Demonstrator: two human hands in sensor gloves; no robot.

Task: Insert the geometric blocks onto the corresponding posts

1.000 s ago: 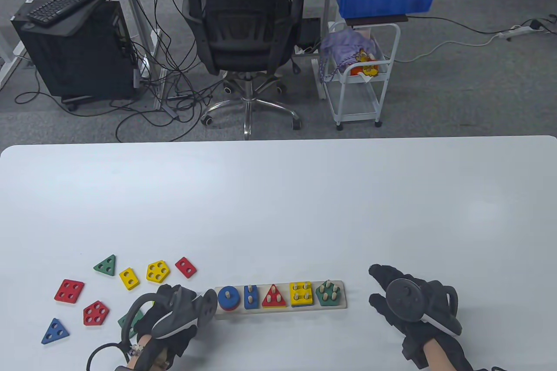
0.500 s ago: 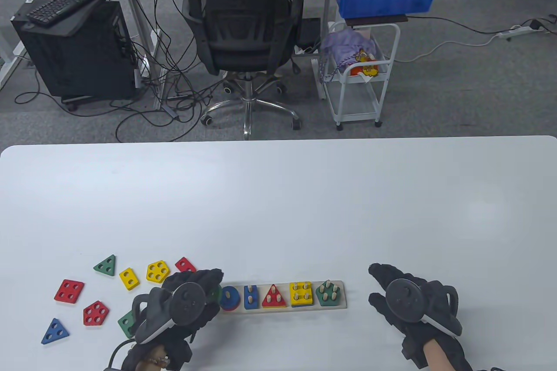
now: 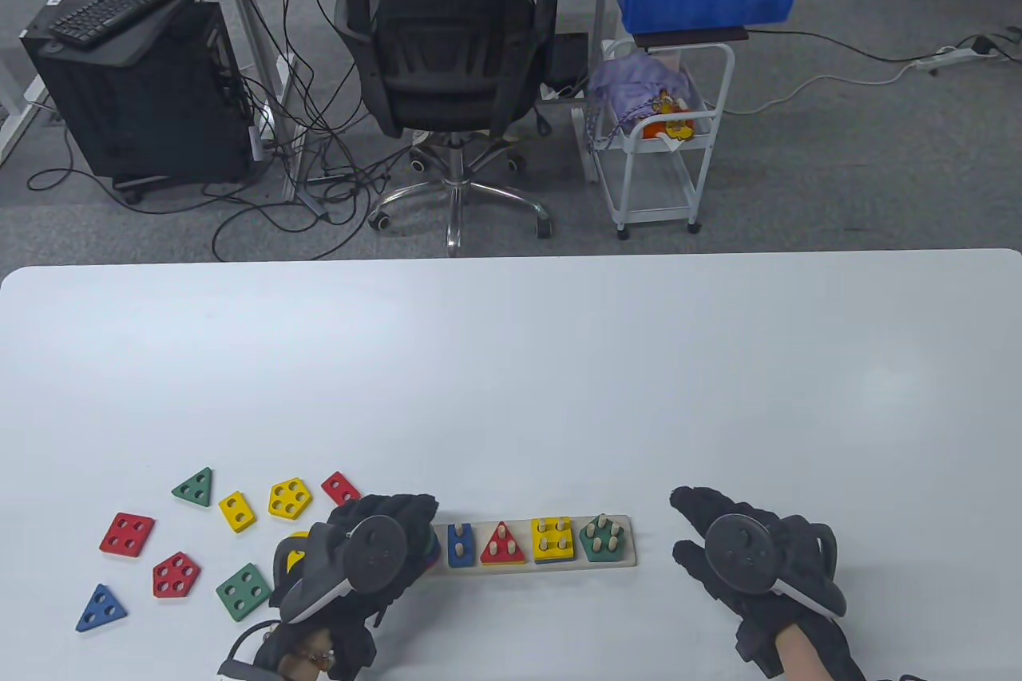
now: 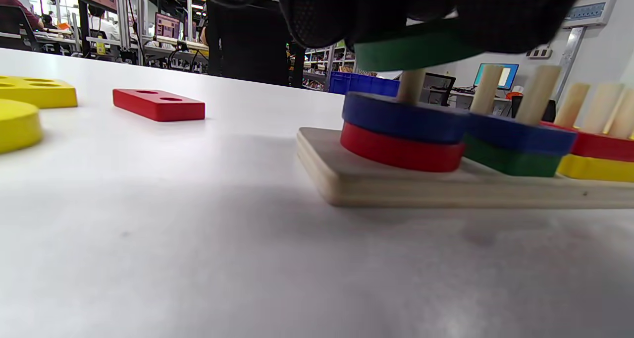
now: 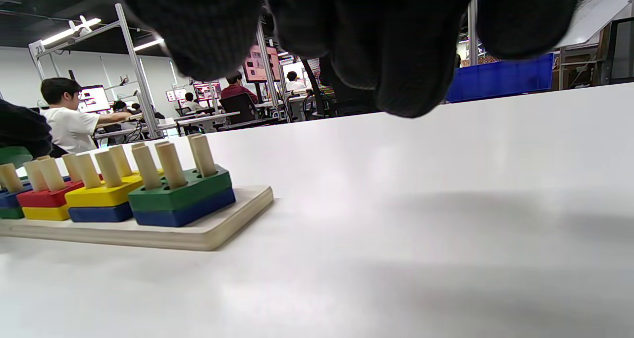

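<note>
The left hand (image 3: 375, 553) holds a green round block (image 4: 411, 50) in its grip, right over the single post (image 4: 411, 86) at the left end of the wooden board (image 3: 527, 560). In the left wrist view, near the top middle, the block looks just started on the post, well above the blue round block (image 4: 403, 116) and the red round block (image 4: 401, 152) below it.

I think it could get stuck if the hand tips it, because the hole has to stay straight on the post. A hard push could slide the board on the table (image 3: 511, 378). If the fingers let go too early, the block might sit crooked.

The right hand (image 3: 746, 553) rests at the lower right of the table view with its fingers spread, holding nothing. It is near the board but not touching it, so the board has nothing to steady it.
</note>
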